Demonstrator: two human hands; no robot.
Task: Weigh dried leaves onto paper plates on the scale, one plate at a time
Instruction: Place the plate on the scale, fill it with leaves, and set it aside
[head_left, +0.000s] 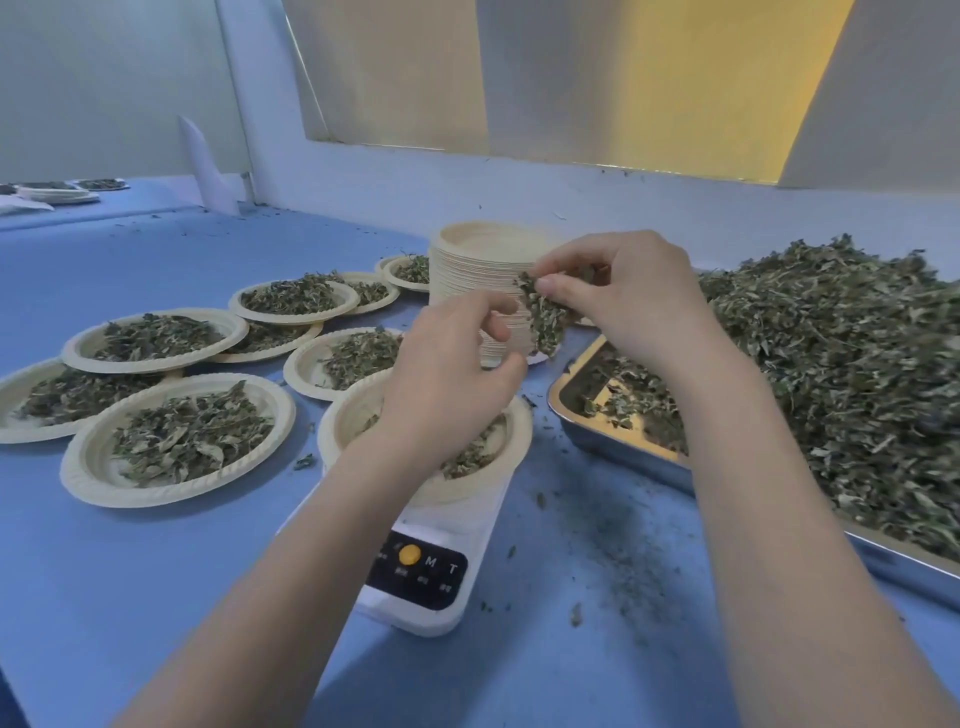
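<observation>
At centre frame, the right hand (618, 291) pinches a clump of dried leaves (543, 312) above the plate (519, 436) on the scale (415, 582); the left hand (447, 374), fingers curled, picks bits off, apparently trimming the weight. Filled plates (171, 431) wait left, the supply tray (613, 457) right.

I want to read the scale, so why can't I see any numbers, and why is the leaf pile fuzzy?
Head view: the left hand and forearm cover the scale display; the leaf pile smears at the wide-angle edge.

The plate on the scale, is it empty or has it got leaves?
It has leaves: dried leaves lie in the plate on the scale, partly hidden by the left hand.
</observation>
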